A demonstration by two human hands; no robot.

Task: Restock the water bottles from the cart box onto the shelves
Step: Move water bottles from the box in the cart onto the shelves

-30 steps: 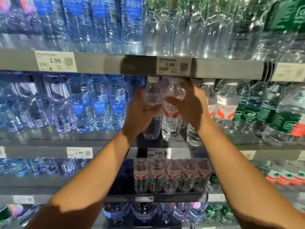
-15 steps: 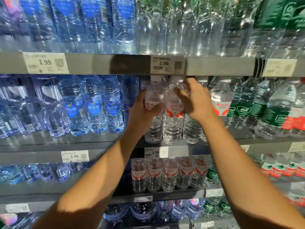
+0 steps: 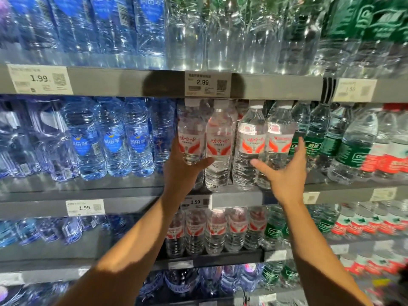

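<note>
Left hand [image 3: 183,171] wraps the lower body of a red-label bottle [image 3: 191,133], thumb across the front, at the left end of the front row on the middle shelf [image 3: 132,191]. Bottle sits slightly raised, base hidden behind the hand; seated or not, cannot tell. Right hand [image 3: 284,173] spread, fingers splayed, empty, just before the two right-hand bottles [image 3: 277,140] of that row. Advice: lower the held bottle until the base is flat behind the shelf's front edge, label facing out. Use the spread hand to steady neighbours, then square the row. Cart box not in view.
</note>
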